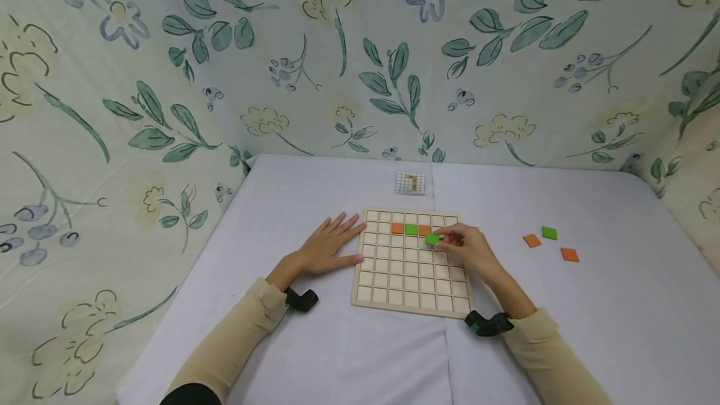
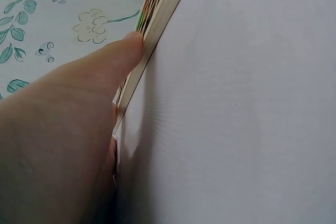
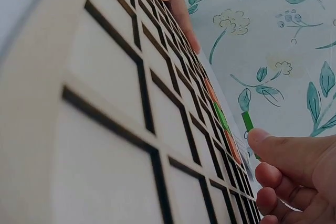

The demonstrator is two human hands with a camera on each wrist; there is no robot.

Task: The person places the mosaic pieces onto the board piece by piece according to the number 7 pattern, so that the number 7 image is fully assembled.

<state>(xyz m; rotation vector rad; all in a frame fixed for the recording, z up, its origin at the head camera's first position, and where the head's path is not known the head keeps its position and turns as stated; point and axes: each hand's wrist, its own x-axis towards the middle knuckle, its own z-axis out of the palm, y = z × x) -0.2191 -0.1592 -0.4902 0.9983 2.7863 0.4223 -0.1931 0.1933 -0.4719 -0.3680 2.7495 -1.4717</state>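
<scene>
A wooden grid board (image 1: 388, 265) with square cells lies on the table. In one of its upper rows sit an orange tile (image 1: 397, 228), a green tile (image 1: 411, 229) and another orange tile (image 1: 424, 230). My right hand (image 1: 468, 247) pinches a green square tile (image 1: 432, 239) between thumb and fingers; the right wrist view shows this tile (image 3: 247, 121) raised off the board. With fingers spread, my left hand (image 1: 326, 247) rests at the board's left edge. Its thumb (image 2: 131, 45) touches the board's side in the left wrist view.
Right of the board lie loose tiles: an orange one (image 1: 532, 240), a green one (image 1: 549, 233) and another orange one (image 1: 570, 255). A small card (image 1: 410, 183) with a coloured grid pattern lies behind the board. White cloth (image 1: 337, 342) covers the table, and floral fabric hangs around it.
</scene>
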